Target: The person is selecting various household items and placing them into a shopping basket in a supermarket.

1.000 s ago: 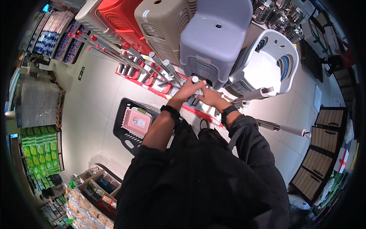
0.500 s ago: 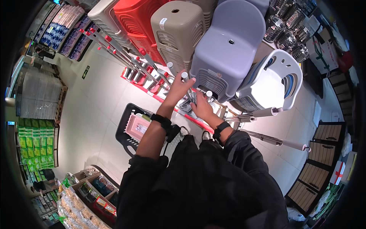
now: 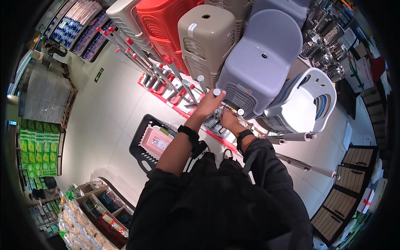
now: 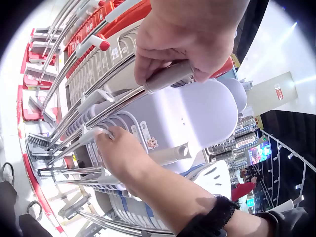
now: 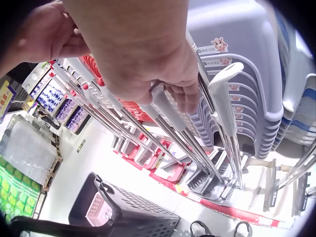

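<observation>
We are gripping a metal pole (image 4: 120, 104) beside stacked purple stools (image 3: 259, 62).
Our left hand (image 3: 208, 105) is wrapping its fingers round the grey handle (image 4: 170, 77) at the pole's upper end, while our right hand (image 3: 228, 119) is pinching a pale fitting (image 4: 91, 134) lower down; we are not able to tell whether that fitting belongs to the same pole. The pole is standing among other poles, near grey brushes (image 5: 198, 181) on a red-edged base. On the floor near our legs, a dark basket (image 5: 143, 206) is holding a smaller pink basket (image 3: 155, 141).
</observation>
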`<state>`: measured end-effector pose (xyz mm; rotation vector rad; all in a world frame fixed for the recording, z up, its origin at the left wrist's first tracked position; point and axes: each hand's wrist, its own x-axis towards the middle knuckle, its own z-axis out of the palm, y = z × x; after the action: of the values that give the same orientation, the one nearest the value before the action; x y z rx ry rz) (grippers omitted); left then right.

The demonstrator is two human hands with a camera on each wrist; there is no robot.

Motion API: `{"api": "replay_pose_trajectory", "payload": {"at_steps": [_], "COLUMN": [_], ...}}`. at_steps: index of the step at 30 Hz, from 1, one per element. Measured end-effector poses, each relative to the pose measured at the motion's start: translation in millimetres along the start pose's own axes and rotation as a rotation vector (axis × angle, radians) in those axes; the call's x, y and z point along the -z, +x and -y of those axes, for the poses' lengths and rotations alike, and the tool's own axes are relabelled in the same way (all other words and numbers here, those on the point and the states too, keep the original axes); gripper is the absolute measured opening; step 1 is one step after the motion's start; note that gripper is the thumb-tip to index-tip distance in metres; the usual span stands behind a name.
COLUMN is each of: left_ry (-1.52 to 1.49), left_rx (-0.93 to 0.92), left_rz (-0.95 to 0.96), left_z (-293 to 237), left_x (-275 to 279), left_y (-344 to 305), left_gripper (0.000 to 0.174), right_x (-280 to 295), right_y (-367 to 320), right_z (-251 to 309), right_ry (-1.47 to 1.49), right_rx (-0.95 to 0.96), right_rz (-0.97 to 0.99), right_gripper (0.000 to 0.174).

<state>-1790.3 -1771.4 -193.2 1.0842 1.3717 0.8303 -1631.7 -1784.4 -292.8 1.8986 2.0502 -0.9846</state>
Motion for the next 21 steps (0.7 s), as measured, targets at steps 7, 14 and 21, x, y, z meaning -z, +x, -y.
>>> {"api": "replay_pose_trajectory", "payload": {"at_steps": [7,14,21], "left_ry": [0.221,0.343,0.416], "left_rx": [-0.102,0.074,0.455], "left_rz": [-0.109,-0.423,-0.445], "left_z": [40.3,128.2,197.0], "left_x": [8.1,56.6,44.4], "left_y": [-26.5,-195.8,-341.2], "left_gripper": [0.096,0.087,0.082], "right_x": [-51.7,-32.0,-93.0], "right_y": [5.2,-78.1,-115.3], "right_z": [-31.7,29.6,98.3], "right_ry": [0.339,0.365,0.003], "right_rx": [-0.042,0.161,0.934], "right_rz": [-0.290,0.032,0.300], "right_gripper": [0.056,0.053,0.059]}}
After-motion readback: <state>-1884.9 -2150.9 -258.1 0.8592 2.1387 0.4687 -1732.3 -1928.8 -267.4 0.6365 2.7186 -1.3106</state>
